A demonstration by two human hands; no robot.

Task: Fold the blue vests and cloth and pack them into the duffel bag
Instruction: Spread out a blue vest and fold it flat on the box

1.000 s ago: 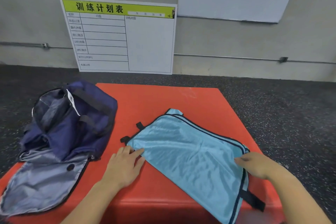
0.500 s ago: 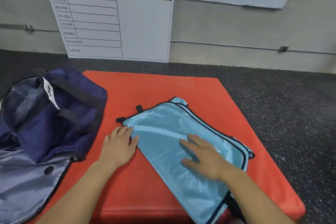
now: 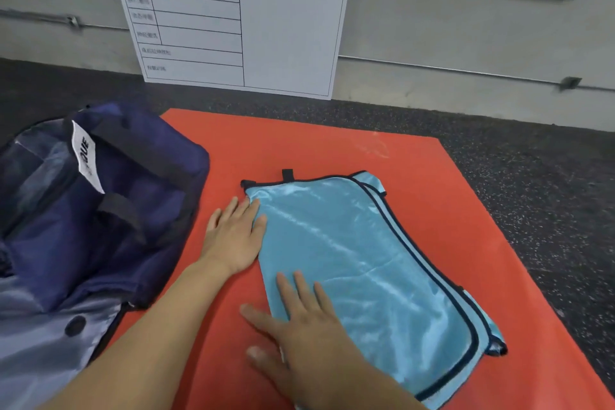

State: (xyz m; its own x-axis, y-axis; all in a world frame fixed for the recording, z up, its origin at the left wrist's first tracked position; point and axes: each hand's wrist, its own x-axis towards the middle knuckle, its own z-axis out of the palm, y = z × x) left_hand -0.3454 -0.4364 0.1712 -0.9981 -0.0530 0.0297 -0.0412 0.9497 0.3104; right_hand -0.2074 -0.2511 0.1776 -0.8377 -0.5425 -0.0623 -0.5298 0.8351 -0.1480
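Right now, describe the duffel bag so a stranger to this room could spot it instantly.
Find the red mat on the dark speckled floor, below the white chart board that leans on the wall. The duffel bag sits on the mat's left edge, left of the flat light blue vest. It is the only navy, bulky thing there, gaping open, with black handles and a white label.
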